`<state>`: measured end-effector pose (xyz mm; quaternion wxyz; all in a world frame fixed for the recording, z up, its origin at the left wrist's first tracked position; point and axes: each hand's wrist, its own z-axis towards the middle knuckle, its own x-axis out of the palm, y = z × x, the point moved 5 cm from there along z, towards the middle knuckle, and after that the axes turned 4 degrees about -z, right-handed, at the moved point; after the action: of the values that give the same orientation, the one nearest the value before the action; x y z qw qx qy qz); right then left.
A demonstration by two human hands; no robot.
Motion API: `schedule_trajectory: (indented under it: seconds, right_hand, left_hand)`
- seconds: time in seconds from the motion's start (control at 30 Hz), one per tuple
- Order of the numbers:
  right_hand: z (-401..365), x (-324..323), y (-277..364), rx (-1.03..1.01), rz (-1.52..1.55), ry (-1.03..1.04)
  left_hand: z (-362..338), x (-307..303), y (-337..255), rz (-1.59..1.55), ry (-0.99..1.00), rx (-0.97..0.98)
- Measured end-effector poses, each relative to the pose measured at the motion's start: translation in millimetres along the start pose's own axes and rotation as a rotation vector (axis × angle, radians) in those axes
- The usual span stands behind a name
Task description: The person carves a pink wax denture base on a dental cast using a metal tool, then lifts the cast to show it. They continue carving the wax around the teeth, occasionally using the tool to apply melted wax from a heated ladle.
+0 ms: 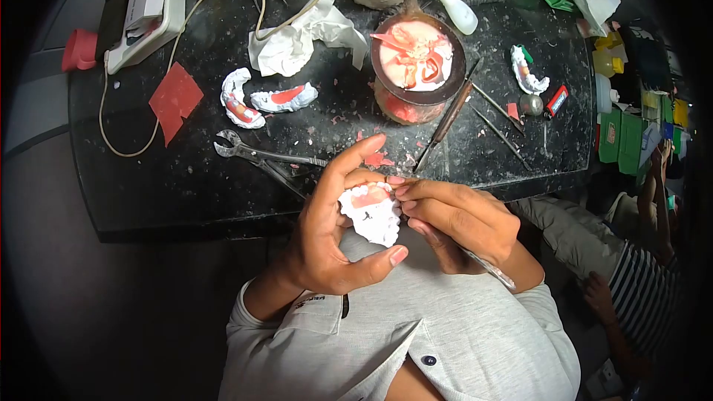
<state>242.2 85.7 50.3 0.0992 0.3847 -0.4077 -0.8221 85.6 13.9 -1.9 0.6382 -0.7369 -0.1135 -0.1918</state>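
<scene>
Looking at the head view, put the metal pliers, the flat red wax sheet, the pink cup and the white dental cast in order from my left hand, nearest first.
From your left hand:
1. White dental cast: held in it.
2. Metal pliers: just beyond it.
3. Red wax sheet: farther left.
4. Pink cup: far left.

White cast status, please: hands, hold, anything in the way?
Left hand holding white cast. Right hand gripping metal tool, tip unclear. Nothing loose blocking cast.
</scene>
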Motion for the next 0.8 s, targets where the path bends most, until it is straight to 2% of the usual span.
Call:
schedule_trajectory:
  seconds: [0.03,0.07,0.13,0.23,0.27,0.3,0.37,0.4,0.47,0.63,0.8]
  right_hand:
    - [0,1,-1,0.014,0.006,0.007]
    - [0,1,-1,0.014,0.006,0.007]
    - [0,1,-5,0.094,0.087,0.016]
    - [-3,-6,-17,0.11,0.028,-0.061]
    - [-16,-3,-28,0.214,0.082,-0.148]
    - [-6,-12,-27,0.187,0.025,-0.118]
    - [-10,-7,-34,0.27,0.252,-0.162]
    - [-11,-7,-34,0.271,0.252,-0.163]
    - [-11,0,-33,0.297,0.425,-0.057]
    - [-7,6,-29,0.324,0.498,-0.035]
    - [-6,6,-28,0.265,0.445,0.004]
  left_hand:
    - [0,-1,3,-0.114,-0.02,-0.095]
    - [0,-1,5,-0.114,-0.02,-0.095]
    - [-1,-5,12,-0.35,-0.091,-0.095]
    - [-2,-12,17,-0.46,-0.033,-0.112]
    - [-1,-10,17,-0.329,-0.161,-0.099]
    - [-2,-13,17,-0.328,-0.164,-0.097]
    - [-4,-14,20,-0.547,-0.081,-0.152]
    - [-4,-13,20,-0.546,-0.08,-0.154]
    - [-3,-8,20,-0.576,-0.051,-0.164]
    - [-4,-7,19,-0.56,-0.036,-0.235]
    - [-7,-5,20,-0.529,-0.048,-0.249]
